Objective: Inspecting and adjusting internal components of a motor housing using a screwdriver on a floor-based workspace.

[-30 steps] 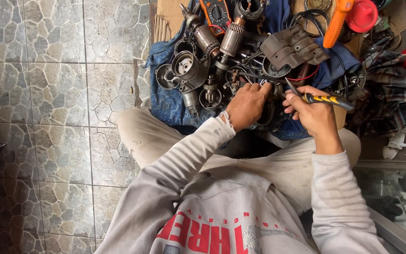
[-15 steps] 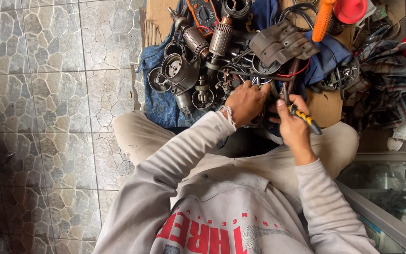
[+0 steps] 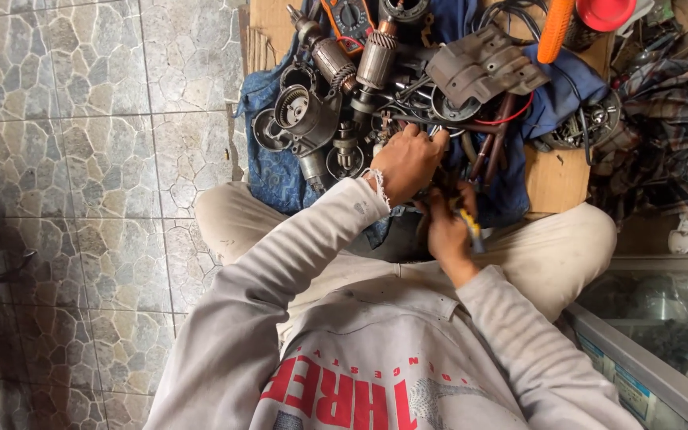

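Note:
I sit on a tiled floor with a pile of dismantled power-tool parts in front of my knees. My left hand (image 3: 406, 162) is closed over a dark part at the near edge of the pile; what it grips is mostly hidden under the fingers. My right hand (image 3: 449, 227) is drawn in close below the left and holds a screwdriver with a yellow and black handle (image 3: 471, 231), its shaft pointing up under the left hand. Motor armatures (image 3: 376, 60) and round metal housings (image 3: 296, 111) lie just beyond on a blue cloth (image 3: 272, 171).
A grey plastic tool casing (image 3: 479, 72), an orange handle (image 3: 555, 32), a red round lid (image 3: 605, 12) and an orange meter (image 3: 346, 16) lie at the far side. Checked cloth (image 3: 662, 135) and cables are heaped right. A glass-topped case (image 3: 654, 334) stands at lower right.
My right hand with the screwdriver has pulled in from the right toward my body, under the left hand. The left hand stays on the part in the pile.

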